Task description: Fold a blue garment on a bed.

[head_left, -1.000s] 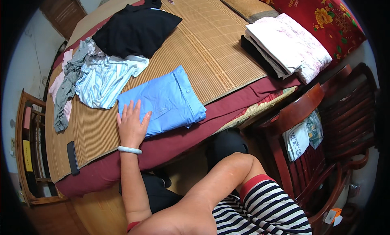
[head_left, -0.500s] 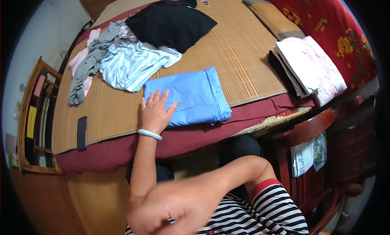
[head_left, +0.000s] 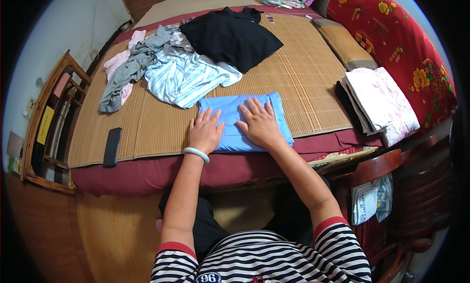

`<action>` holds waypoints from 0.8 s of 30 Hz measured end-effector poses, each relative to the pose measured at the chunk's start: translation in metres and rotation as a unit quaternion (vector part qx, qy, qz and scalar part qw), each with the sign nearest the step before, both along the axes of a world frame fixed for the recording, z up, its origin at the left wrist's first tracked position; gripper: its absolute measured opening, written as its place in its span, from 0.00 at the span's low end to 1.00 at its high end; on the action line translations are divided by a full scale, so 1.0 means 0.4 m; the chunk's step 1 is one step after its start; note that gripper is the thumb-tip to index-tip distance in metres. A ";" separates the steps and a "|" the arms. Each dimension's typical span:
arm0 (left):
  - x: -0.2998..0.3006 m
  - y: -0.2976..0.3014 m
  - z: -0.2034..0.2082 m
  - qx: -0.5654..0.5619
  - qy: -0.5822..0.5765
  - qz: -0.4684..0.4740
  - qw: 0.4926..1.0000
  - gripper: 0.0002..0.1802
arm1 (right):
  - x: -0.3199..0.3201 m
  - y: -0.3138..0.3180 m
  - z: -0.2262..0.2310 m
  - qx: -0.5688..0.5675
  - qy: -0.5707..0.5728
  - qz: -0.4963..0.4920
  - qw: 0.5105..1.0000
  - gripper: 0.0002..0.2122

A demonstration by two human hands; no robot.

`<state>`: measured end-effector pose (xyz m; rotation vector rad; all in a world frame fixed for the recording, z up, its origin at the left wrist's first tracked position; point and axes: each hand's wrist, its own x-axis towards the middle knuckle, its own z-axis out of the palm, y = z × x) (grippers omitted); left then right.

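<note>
A blue shirt (head_left: 234,103), folded into a flat rectangle with buttons along its right edge, lies near the front of the bamboo mat. On its left side my left hand (head_left: 205,131) rests palm down, fingers spread, a pale bangle around the wrist. My right hand (head_left: 260,122) lies flat on the shirt's right half, fingers apart. Both hands press on the cloth without gripping it. Just beyond the shirt lies a loose white-and-blue striped garment (head_left: 183,80).
A black garment (head_left: 230,35), a grey garment (head_left: 128,72) and a pink one (head_left: 115,61) lie crumpled on the bamboo mat (head_left: 313,97). A phone (head_left: 112,147) sits at the front left. Folded clothes (head_left: 374,99) are stacked at right, near a wooden chair (head_left: 377,168).
My right hand has gone from close to my body out onto the blue shirt. My left hand stays on its left side. The view has shifted slightly.
</note>
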<state>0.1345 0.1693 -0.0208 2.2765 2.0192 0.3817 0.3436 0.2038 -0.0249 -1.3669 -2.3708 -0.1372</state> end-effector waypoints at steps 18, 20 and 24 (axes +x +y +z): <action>0.069 0.026 0.068 0.093 0.038 0.010 0.995 0.27 | 0.089 0.039 0.009 -0.133 0.013 -0.130 0.982 0.32; 0.137 0.019 0.060 0.113 -0.012 -0.043 0.993 0.28 | 0.084 0.038 0.005 -0.122 0.017 -0.128 0.984 0.31; 0.200 0.000 0.025 0.058 -0.024 -0.103 0.993 0.31 | 0.092 0.044 -0.011 -0.115 0.032 -0.120 0.986 0.30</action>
